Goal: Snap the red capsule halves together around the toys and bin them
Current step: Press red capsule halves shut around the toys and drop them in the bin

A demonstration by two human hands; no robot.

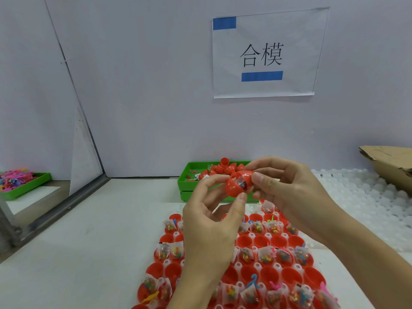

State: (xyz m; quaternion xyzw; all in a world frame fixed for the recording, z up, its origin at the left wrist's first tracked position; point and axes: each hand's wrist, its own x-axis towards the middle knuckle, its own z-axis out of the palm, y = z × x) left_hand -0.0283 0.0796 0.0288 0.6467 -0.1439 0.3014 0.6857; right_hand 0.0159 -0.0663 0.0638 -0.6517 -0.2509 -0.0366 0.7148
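Both hands hold one red capsule (236, 185) raised above the table, its two halves hinged apart with a small bagged toy showing in the gap. My left hand (211, 221) pinches the lower half between thumb and fingers. My right hand (283, 186) grips the upper half from the right. Below them lies a tray of open red capsule halves (263, 241), several holding bagged toys. Behind the hands a green bin (185, 181) holds several closed red capsules.
A second green tray (42, 179) with pink and coloured toys sits at far left beyond a metal frame. White bubble sheeting (361, 197) and a torn cardboard box (392, 166) lie at the right. A paper sign hangs on the wall.
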